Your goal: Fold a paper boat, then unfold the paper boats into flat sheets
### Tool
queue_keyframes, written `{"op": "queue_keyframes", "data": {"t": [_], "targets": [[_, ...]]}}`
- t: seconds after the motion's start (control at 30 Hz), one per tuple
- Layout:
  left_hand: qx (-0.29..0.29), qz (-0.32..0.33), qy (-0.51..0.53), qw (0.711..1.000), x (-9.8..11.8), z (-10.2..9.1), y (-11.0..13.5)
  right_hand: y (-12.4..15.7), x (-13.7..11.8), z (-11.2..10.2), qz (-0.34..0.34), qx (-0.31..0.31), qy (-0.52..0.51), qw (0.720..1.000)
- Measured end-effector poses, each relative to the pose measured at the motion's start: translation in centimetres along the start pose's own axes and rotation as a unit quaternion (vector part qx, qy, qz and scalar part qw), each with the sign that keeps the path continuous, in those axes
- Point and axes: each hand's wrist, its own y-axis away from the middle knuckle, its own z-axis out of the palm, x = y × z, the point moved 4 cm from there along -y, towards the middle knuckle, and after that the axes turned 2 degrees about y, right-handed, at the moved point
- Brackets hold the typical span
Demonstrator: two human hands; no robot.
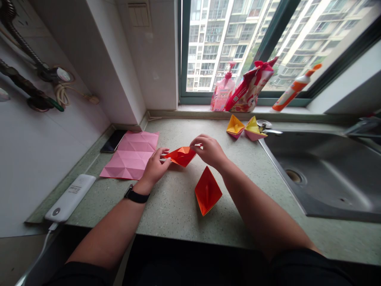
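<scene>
Between my two hands, just above the counter, is an orange paper boat (185,157). My left hand (156,165) pinches its left tip between thumb and fingers. At the opposite tip, my right hand (208,150) closes its fingers on the paper. A second red-orange paper boat (208,191) lies on the counter nearer to me, below my right wrist. Left of my left hand, a creased pink paper sheet (131,153) is spread out. Two more paper boats, one orange-yellow (235,126) and one yellow and pink (255,129), stand at the back by the sink.
A steel sink (285,159) is set into the counter (172,210) at right. A phone (113,141) and a cabled white power bank (70,198) lie at left. On the windowsill are a pink pump bottle (222,93), a red bag (250,89) and an orange-white bottle (293,91).
</scene>
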Motion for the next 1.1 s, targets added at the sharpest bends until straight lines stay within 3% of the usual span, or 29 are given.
{"op": "queue_keyframes", "data": {"t": [0.13, 0.37, 0.63, 0.97, 1.1], "targets": [[-0.009, -0.001, 0.011, 1.000, 0.0, 0.2, 0.1, -0.3, 0.4, 0.0, 0.050, 0.030, -0.135, 0.989], [-0.019, 0.011, 0.006, 1.000, 0.7, 0.2, 0.2, -0.5, 1.2, 0.5, 0.098, 0.079, -0.322, 0.938], [-0.015, 0.029, -0.011, 0.999, 1.4, 0.1, 0.3, -0.4, 0.8, 0.3, 0.089, 0.102, -0.337, 0.932], [-0.033, 0.118, -0.045, 0.991, 2.2, 0.0, 0.6, -0.4, 1.3, 0.4, 0.087, 0.125, -0.356, 0.922], [0.000, 0.141, -0.082, 0.987, 2.3, -0.4, 0.6, -0.4, 1.5, 0.6, 0.085, 0.115, -0.354, 0.924]]}}
